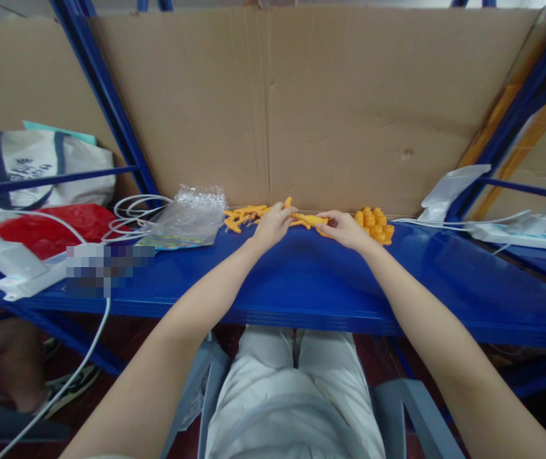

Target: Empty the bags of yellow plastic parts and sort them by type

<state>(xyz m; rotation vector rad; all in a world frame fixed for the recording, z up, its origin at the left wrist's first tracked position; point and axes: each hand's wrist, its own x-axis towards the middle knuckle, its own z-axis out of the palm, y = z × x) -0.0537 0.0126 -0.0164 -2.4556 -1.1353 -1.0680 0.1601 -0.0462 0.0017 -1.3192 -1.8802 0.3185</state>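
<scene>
Both of my hands are at the back of the blue shelf, close to the cardboard. My left hand [273, 226] has its fingers closed around an orange plastic piece [287, 202], whose tip sticks up past the fingers. An elongated orange piece [315, 220] lies between the hands, its right end pinched by my right hand [344, 229]. Their exact shape is too small to make out. Left of my left hand lies a loose pile of orange plastic pieces [239, 217]. Just right of my right hand sits a cluster of knobbly orange pieces [374, 224].
A clear plastic bag [189, 220] and coiled white cables [129, 213] lie to the left, near a white power strip [29, 274], a red bag [57, 226] and a canvas bag [84, 172]. Cardboard [349, 102] walls the back. Another power strip [531, 229] is at right.
</scene>
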